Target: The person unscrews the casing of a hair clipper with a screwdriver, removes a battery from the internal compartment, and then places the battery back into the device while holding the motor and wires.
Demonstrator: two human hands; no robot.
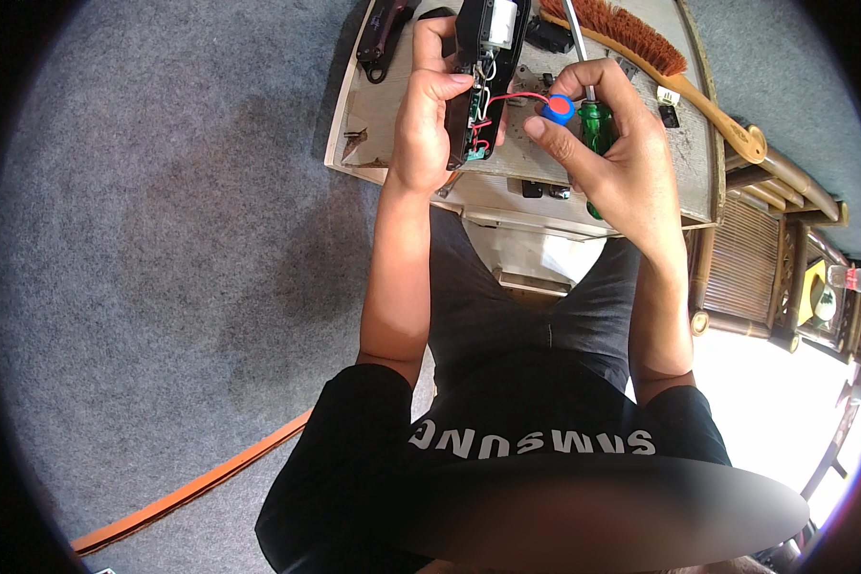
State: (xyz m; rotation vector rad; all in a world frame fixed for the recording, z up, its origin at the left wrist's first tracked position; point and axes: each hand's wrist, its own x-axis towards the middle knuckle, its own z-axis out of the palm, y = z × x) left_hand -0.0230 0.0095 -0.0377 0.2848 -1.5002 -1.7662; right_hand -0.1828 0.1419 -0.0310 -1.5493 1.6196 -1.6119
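Observation:
My left hand (421, 143) grips an opened black device (469, 57), its long housing exposing a white cylindrical part (500, 23), circuitry and red and white wires. A small blue part with a red face (559, 109) hangs off a red wire from the device and sits at my right hand’s (612, 158) thumb and index finger. That hand also holds a green-handled screwdriver (595, 124) with its metal shaft pointing up. Some of my right fingers are hidden behind the handle and palm.
A wooden worktable (354, 148) bears a dark tool (383, 33), a long-handled brush (631, 43) and small black parts (545, 33). Bamboo furniture (741, 263) stands at the right, with a bottle (847, 277). Grey carpet (163, 268) and an orange strip (191, 483) lie left.

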